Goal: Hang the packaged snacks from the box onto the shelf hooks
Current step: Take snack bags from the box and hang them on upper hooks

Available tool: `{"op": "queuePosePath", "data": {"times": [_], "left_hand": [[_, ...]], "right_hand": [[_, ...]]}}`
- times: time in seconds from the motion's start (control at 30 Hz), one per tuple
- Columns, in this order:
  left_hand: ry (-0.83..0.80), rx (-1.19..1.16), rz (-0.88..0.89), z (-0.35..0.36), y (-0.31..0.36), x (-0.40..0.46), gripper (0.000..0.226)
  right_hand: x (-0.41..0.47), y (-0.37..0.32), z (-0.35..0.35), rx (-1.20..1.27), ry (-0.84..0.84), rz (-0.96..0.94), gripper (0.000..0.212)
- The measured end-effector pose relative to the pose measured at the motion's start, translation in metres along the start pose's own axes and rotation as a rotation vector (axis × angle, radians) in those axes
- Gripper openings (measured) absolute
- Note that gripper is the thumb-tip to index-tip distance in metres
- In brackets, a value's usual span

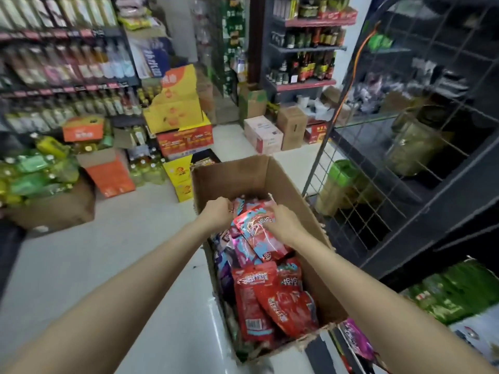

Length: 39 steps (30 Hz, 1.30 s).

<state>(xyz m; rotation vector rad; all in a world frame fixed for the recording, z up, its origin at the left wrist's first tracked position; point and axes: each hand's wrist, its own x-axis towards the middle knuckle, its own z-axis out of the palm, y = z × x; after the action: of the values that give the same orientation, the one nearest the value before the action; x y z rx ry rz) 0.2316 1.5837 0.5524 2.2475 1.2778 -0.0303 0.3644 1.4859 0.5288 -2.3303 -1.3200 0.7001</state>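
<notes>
An open cardboard box [235,176] stands on the floor below me, filled with several red, blue and purple snack packets. My left hand [217,213] reaches into the box's far end, fingers curled around the top of a packet there. My right hand [283,225] lies on a red and blue packet [260,238] near the top of the pile, its fingers curled on the packet's upper edge. More red packets [270,298] lie in the near half of the box. The dark wire-grid shelf [405,130] rises at the right.
Shelves of bottles [62,63] line the left wall, with cartons and green bottle packs [35,171] stacked on the floor beneath. Yellow and red cartons [181,125] and brown boxes [291,128] stand ahead. A purple packet [356,338] and green packets [459,290] sit at lower right.
</notes>
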Motion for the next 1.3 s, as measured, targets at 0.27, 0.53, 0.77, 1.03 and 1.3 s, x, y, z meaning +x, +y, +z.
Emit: {"op": "queuePosePath", "data": {"times": [0.27,0.53,0.77,1.03,1.3], "left_hand": [[-0.244,0.189,-0.2,0.074,-0.006,0.042,0.033],[-0.162,0.06,-0.517,0.098,-0.019,0.06,0.049],[-0.075,0.027,-0.482,0.101,-0.028,0.063,0.047],[0.055,0.118,-0.275,0.062,-0.009,0.057,0.027],[0.108,0.079,-0.027,0.023,-0.021,0.051,0.039]], "right_hand": [[0.069,0.034,0.044,-0.204,-0.304,-0.135,0.079],[0.085,0.044,0.061,-0.421,-0.395,-0.223,0.069],[0.091,0.042,0.065,-0.505,-0.409,-0.19,0.068],[0.088,0.028,0.064,-0.571,-0.378,-0.204,0.056],[0.093,0.035,0.057,-0.102,-0.437,-0.124,0.084]]}}
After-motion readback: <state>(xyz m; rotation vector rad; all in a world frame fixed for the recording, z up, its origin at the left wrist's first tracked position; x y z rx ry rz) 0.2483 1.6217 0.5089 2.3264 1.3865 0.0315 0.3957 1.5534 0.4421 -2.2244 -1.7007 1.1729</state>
